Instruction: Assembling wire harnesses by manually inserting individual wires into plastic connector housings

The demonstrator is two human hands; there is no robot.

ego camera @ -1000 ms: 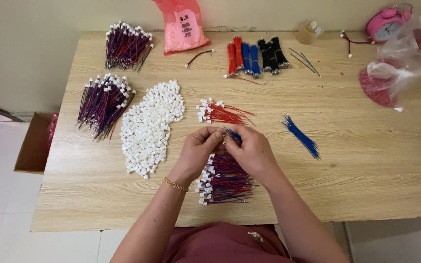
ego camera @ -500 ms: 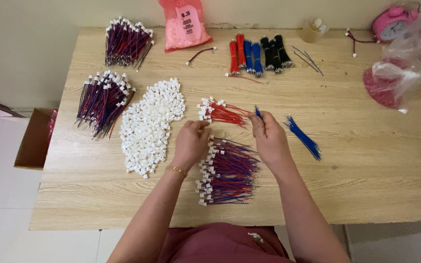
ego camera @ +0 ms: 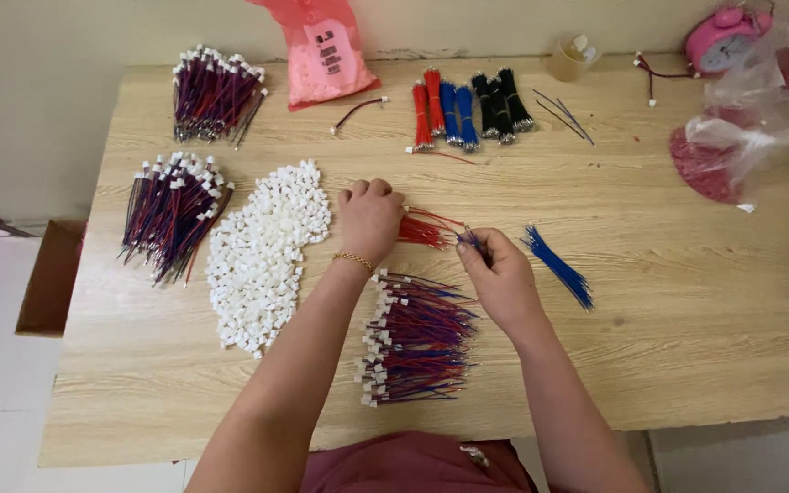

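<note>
Since half a second ago the left hand has slid away from the finished harness pile toward the heap of white connector housings, while the right hand has drawn back from the loose blue wires.

Judging by the layout, this is the pick-up step of assembling one more harness — wire in one hand, housing for the other. The right hand is pinched shut on a thin blue wire, its tip poking out above the fingers. The left hand is loosely curled, knuckles up; whether it has anything in it I cannot tell.

Red wires lie just right of the housing heap, touching the left hand's far edge. The next move probably calls for a fine pinch on a single housing — they lie packed together on the wooden table.
</note>
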